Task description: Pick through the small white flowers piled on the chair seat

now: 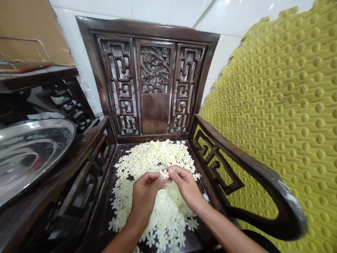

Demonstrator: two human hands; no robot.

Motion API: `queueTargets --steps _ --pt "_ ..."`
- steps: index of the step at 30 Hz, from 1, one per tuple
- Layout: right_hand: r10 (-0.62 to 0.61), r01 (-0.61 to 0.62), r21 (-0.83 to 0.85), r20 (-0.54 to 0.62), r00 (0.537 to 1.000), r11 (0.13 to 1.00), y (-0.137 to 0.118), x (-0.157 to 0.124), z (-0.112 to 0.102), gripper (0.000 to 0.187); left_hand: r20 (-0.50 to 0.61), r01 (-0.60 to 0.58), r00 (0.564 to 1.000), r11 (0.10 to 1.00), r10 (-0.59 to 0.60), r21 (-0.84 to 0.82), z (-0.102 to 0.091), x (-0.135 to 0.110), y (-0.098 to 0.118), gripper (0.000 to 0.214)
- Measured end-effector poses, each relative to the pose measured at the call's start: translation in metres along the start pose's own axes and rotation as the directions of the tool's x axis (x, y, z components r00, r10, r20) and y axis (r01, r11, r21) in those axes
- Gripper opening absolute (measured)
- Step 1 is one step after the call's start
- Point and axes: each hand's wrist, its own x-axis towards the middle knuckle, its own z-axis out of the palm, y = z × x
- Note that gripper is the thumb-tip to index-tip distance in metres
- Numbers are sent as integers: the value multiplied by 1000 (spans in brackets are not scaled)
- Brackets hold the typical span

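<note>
Between my fingertips is a small white flower (164, 174) with a pale yellow centre. My left hand (147, 188) pinches it from the left, thumb and forefinger closed. From the right, my right hand (185, 182) meets it with thumb and forefinger pressed together at its edge. Both hands hover over a broad heap of similar white flowers (158, 154). The heap spreads over the dark wooden seat (105, 218) of a carved chair, and the wrists cover part of it.
The chair's carved backrest (154, 112) rises ahead, with a curved armrest (252, 172) at right and a left armrest (86, 147). A round metal tray (52, 154) rests at far left. A yellow bumpy foam mat (289, 105) stands along the right side.
</note>
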Motion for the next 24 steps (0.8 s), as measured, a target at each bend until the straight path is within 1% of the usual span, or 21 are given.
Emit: queueTargets --steps 4,7,9,12,15,17,19,21,24 --pt "102 -98 114 -23 995 989 -2 1 1 32 -18 16 1000 998 -17 -59 0 1 0 23" --pt "151 -152 201 19 988 968 -3 1 0 33 14 -7 1000 1000 7 -29 0 2 1 25" --pt "163 -165 238 30 986 957 -3 2 -1 32 47 -32 998 999 31 16 -1 2 2 22" --pt "136 -128 215 -24 990 968 -1 3 -4 28 72 -52 996 996 47 71 -2 2 1 16" --pt "65 -58 128 -51 997 990 -1 3 -4 27 78 -48 996 993 40 104 -4 2 1 19" --pt "9 -5 56 -62 998 998 -2 3 -4 28 65 -38 997 993 30 113 -5 3 0 21" --pt "-22 22 7 -64 998 1000 -5 2 -4 31 46 -7 999 994 2 106 -7 4 1 22" --pt "10 -9 27 -42 999 1000 -5 1 -3 32 36 19 999 996 -22 88 -8 4 2 22" --pt "126 -124 156 2 992 980 -1 1 -2 24 37 -13 999 997 10 81 -9 4 1 19"
